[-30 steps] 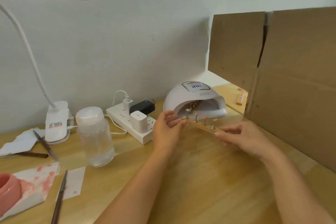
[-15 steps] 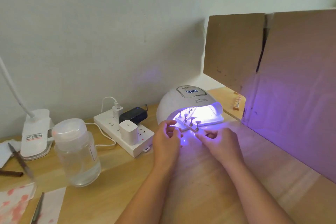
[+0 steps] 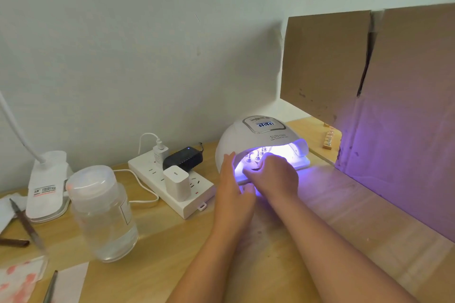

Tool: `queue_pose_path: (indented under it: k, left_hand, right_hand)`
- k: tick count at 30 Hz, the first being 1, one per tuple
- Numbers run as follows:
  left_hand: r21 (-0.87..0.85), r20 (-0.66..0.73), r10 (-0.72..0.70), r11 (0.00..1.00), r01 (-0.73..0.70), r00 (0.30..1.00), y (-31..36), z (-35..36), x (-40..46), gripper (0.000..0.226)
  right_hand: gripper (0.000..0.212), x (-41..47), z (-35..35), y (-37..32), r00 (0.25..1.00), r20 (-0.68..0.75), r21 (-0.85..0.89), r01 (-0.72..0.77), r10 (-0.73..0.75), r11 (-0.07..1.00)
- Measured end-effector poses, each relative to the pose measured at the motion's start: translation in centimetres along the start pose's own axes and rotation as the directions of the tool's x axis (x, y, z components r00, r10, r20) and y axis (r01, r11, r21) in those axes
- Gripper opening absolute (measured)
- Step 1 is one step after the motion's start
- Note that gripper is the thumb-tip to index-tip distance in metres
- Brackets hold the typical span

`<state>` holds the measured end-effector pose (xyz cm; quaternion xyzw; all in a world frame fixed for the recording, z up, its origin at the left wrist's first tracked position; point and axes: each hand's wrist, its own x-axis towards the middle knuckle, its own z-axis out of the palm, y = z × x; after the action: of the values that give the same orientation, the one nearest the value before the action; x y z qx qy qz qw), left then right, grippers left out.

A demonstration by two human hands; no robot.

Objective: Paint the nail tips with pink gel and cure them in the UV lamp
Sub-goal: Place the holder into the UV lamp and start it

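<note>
UV lamp: white domed curing lamp (image 3: 258, 141), right of centre of the frame; its mouth glows violet and its top display is lit; a second ago it was dark, so a curing cycle appears to have begun.

Nail tips: small tips on metal pegs (image 3: 254, 155), now under the dome at the lamp's mouth; a second ago they stood on a wooden strip held in front of the lamp, outside it; the strip itself is now hidden behind the hands.

Left hand: left hand (image 3: 234, 187), centre of the frame, fingers straight, laid against the lamp's left rim; it grips nothing that shows.

Right hand: right hand (image 3: 273, 174), just right of the left, knuckles up, fingers curled in at the mouth; whether it still pinches the strip cannot be told.

Meaning for the task: painting looks done for this set; curing is under way; the hands likely need only to come out.

Cardboard panel: brown cardboard sheet (image 3: 398, 110), right of the frame; violet wash on its lower part, absent a second ago.

Other stock: clear plastic bottle (image 3: 103, 214), lower left; white power strip (image 3: 172, 179), left of the lamp; second wooden strip of tips (image 3: 328, 141) behind the cardboard's edge.
</note>
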<state>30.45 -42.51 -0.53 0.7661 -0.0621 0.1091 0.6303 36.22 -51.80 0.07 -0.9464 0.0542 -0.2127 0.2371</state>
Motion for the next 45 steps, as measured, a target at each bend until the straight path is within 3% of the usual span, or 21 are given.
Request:
queue_pose_path:
  k: [7, 13, 18, 20, 22, 24, 25, 27, 30, 32, 35, 41, 45]
  left_hand:
    - [-0.017, -0.032, -0.024, 1.000, 0.024, 0.999, 0.0, -0.3, 0.2, 0.070]
    - [0.001, -0.048, -0.003, 1.000, 0.003, 0.999, 0.0, -0.3, 0.2, 0.068]
    - [-0.008, -0.062, -0.015, 1.000, 0.014, 0.998, -0.2, -0.3, 0.3, 0.066]
    - [-0.014, -0.077, -0.004, 1.000, 0.003, 0.997, -0.1, -0.2, 0.3, 0.064]
    - [-0.014, -0.099, 0.019, 1.000, -0.021, 0.995, 0.1, -0.2, 0.3, 0.063]
    - [0.006, -0.114, 0.044, 0.999, -0.044, 0.993, 0.2, -0.2, 0.4, 0.063]
    - [0.011, -0.118, 0.046, 0.999, -0.045, 0.992, 0.2, -0.2, 0.3, 0.063]
    - [0.006, -0.118, 0.035, 0.999, -0.034, 0.992, 0.2, -0.2, 0.3, 0.064]
    - [-0.006, -0.113, 0.019, 1.000, -0.020, 0.993, 0.2, -0.2, 0.3, 0.064]
    - [-0.006, -0.110, 0.018, 1.000, -0.019, 0.994, 0.1, -0.2, 0.3, 0.064]
    - [-0.014, -0.105, 0.013, 1.000, -0.015, 0.994, 0.0, -0.4, 0.4, 0.066]
    - [-0.134, -0.077, -0.009, 0.991, -0.001, 0.997, -0.5, -0.3, 0.5, 0.061]
    - [-0.163, -0.064, -0.014, 0.987, 0.004, 0.998, -0.6, -0.1, 0.5, 0.061]
  right_hand:
    - [0.032, 1.1, 1.0, 0.1, 0.999, -0.007, -0.006, -0.035, 0.035, 0.999]
    - [0.045, 1.6, 0.7, 0.4, 0.998, 0.005, -0.070, -0.054, 0.055, 0.996]
    - [0.054, -0.1, -0.7, 0.6, 0.996, -0.047, -0.141, 0.067, -0.075, 0.988]
    - [0.044, -0.9, -1.8, 1.0, 0.932, -0.193, -0.106, 0.291, -0.306, 0.951]
    - [0.033, -1.3, -3.4, 1.0, 0.739, -0.394, -0.056, 0.575, -0.547, 0.816]
    - [0.029, -0.5, -5.1, 0.6, 0.626, -0.443, -0.036, 0.702, -0.641, 0.711]
    - [0.028, 0.4, -5.8, 0.1, 0.635, -0.441, -0.041, 0.691, -0.634, 0.721]
    - [0.031, 2.3, -7.0, -1.1, 0.763, -0.357, -0.077, 0.551, -0.539, 0.831]
    - [0.043, 5.1, -7.8, -2.0, 0.940, -0.016, -0.160, 0.335, -0.342, 0.929]
    - [0.043, 5.8, -7.6, -2.2, 0.959, 0.136, -0.198, 0.274, -0.250, 0.941]
    - [0.042, 6.1, -7.3, -2.5, 0.961, 0.208, -0.216, 0.229, -0.184, 0.949]
    - [0.040, 6.8, -7.2, -3.0, 0.967, 0.220, -0.259, 0.184, -0.128, 0.948]
    - [0.042, 5.4, -7.2, -2.9, 0.979, 0.163, -0.181, 0.152, -0.122, 0.972]
